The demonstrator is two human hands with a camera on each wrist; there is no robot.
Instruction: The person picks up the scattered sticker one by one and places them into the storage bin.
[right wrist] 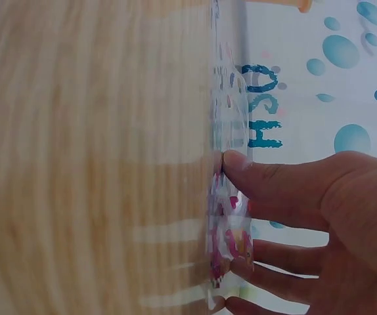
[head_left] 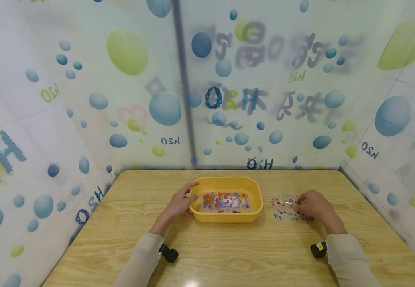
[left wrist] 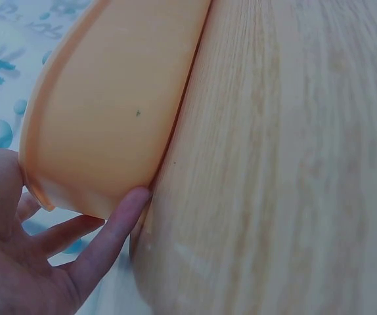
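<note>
A yellow plastic basin (head_left: pixel 225 217) sits on the wooden table. My left hand (head_left: pixel 178 202) grips its left end, thumb over the rim and fingers along the outer wall, as the left wrist view shows at close range. Inside the basin lies a clear packet of colourful stickers (head_left: pixel 225 202) with a bear and a white animal figure. To the right, a second clear packet with small bright stickers (head_left: pixel 282 203) lies on the table. My right hand (head_left: pixel 315 207) touches its right part, thumb and fingertips spread apart on the plastic in the right wrist view.
The wooden table (head_left: pixel 221 251) reaches back to a white curtain (head_left: pixel 229 131) printed with blue and green drops, which also encloses both sides. A black wrist camera (head_left: pixel 169 253) is strapped on the left forearm, another black camera (head_left: pixel 318 250) on the right.
</note>
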